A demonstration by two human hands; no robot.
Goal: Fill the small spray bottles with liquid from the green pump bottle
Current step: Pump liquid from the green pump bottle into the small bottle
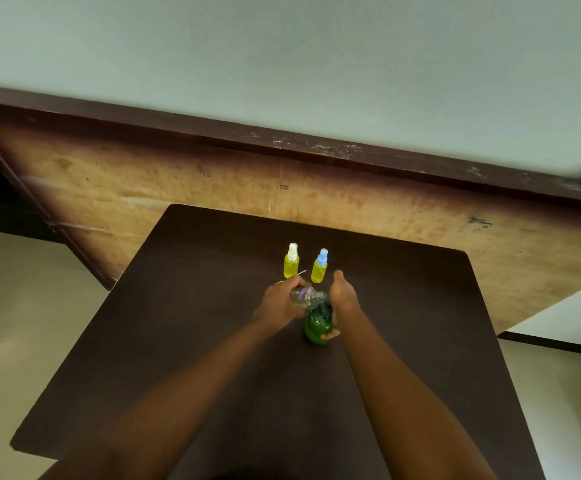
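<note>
Green pump bottle (318, 329) stands on the dark table (213, 341), right hand (342, 296) wrapped round its top. Likely heavy, slick; grip mid-body. Left hand (278, 303) grips clear small bottle (308, 296), tilted against the pump; light, thin-walled. Beyond: white-capped spray bottle (291, 263) and blue-capped spray bottle (319, 268), upright, yellow-filled.

No readable text; purple print on clear bottle (305, 296) too blurred to read

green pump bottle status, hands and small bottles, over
Left hand grips clear small bottle, tilted over green pump bottle. Right hand holds green pump bottle. White-capped spray bottle and blue-capped spray bottle behind, yellow-filled, clear of hands.
</note>
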